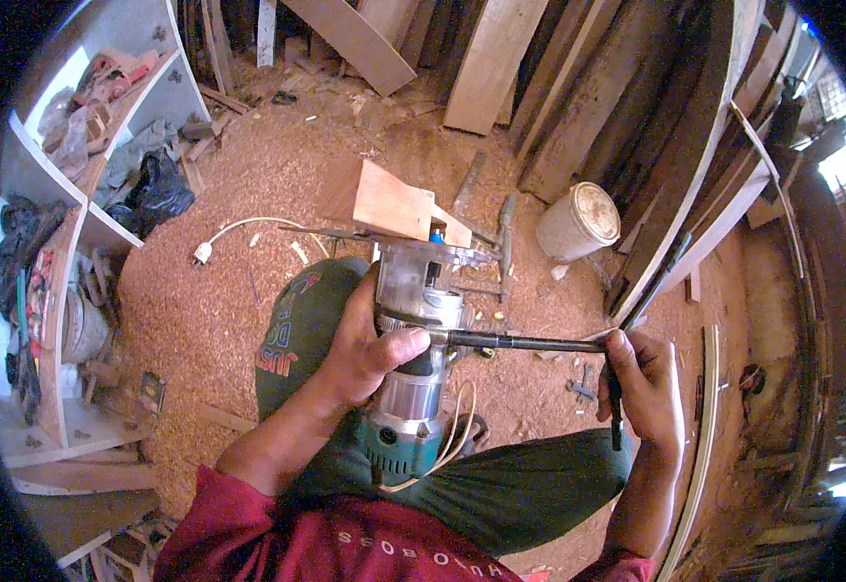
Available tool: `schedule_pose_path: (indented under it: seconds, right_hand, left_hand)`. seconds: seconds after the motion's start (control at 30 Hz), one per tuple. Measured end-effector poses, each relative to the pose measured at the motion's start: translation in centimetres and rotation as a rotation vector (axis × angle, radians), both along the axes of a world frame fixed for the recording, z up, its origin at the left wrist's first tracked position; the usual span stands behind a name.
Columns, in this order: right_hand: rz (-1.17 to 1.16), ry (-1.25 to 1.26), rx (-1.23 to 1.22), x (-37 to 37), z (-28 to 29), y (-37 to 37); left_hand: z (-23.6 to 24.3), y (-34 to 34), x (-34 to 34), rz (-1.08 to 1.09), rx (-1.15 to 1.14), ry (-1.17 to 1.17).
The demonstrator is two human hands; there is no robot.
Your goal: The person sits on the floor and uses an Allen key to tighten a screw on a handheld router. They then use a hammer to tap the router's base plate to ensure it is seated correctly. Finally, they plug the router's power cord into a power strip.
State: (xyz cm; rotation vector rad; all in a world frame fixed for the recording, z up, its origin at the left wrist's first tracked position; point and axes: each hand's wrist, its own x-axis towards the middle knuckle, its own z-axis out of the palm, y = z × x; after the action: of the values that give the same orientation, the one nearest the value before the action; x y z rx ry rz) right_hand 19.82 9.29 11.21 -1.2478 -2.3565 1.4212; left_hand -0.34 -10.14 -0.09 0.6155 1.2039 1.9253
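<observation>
My left hand [365,349] wraps around the body of a router [411,398], silver with a teal motor end, which lies across my lap. The router's clear base faces away from me, and a small blue bit [436,236] shows there. A black T-shaped wrench [529,342] reaches sideways from the router's middle. My left thumb presses by its tip; how the tip meets the router is hidden. My right hand [648,383] grips the wrench's far end, where a cross bar hangs down. Just beyond the base is a wooden block [391,202].
Sawdust and shavings cover the floor [190,320]. A pale cord ends in a plug [202,254] at left. Metal clamps [506,238] lie ahead, near a white bucket [580,221]. Planks [495,63] lean at the back and right. A cluttered shelf [79,218] stands left.
</observation>
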Motion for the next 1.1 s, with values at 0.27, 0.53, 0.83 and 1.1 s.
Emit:
schedule_pose_path:
  seconds: [0.27, 0.53, 0.83, 1.1]
  right_hand:
    - [-0.008, 0.341, 0.146, 0.2, 0.5, -2.7]
    - [-0.038, 0.377, 0.068, 0.2, 0.2, -3.3]
    - [-0.054, 0.382, 0.022, -0.8, 0.2, -2.8]
    - [-0.187, 0.451, 0.445, -0.7, -2.4, -0.3]
  left_hand:
    - [-3.2, -0.8, 0.7, 0.039, 0.192, 0.048]
    - [-2.0, -0.9, 0.0, 0.007, 0.151, -0.073]
    - [-2.6, -0.7, 0.0, 0.017, 0.165, -0.209]
    - [-2.0, -0.9, 0.5, 0.069, 0.160, -0.107]
